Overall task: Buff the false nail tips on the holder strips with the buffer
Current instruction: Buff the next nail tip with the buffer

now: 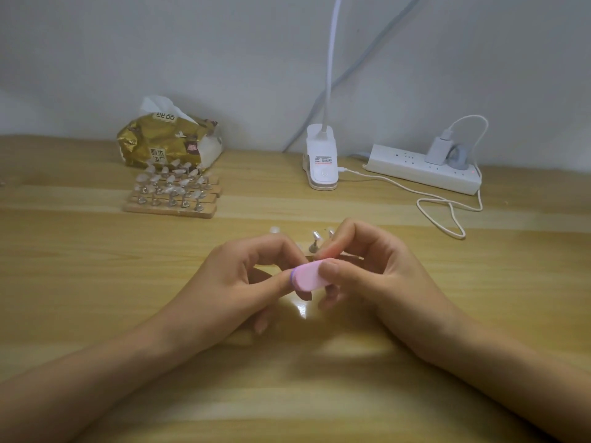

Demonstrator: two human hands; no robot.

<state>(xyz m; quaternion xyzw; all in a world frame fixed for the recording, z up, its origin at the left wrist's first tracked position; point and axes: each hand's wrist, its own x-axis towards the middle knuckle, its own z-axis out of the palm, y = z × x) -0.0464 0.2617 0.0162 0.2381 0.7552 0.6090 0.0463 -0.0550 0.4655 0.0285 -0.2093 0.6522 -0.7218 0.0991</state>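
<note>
We're right in the middle of the frame, both hands close together over the pale striped wooden table (96, 282). The right hand (377, 273) pinches a pink oval buffer (311, 277) with a purple rim, thumb pressed on its near face and forefinger curled over the top. The left hand (236, 282) is curled as well, its thumb tip touching the buffer's purple left end. Whether its fingers grip anything behind, we cannot tell, because the knuckles hide it.

Just past the fingers we catch a sliver of a light wooden holder strip (351, 257), with clear false nail tips (315, 235) on small stands rising above the fingertips. The buffer sits just in front of them, and any contact is hidden.

Moving out to the upper left, we see a stack of wooden holder strips (169, 207) lying flat, crowded with more clear tips. Just behind it lies a crumpled gold tissue pack (160, 142) with a white tissue sticking out.

At upper centre stands a white clip lamp (321, 161), its neck running up out of the frame. To the upper right, a white power strip (412, 169) lies along the grey wall with a white charger (436, 151) plugged in. A thin white cable (444, 215) loops across the table between lamp and strip.
</note>
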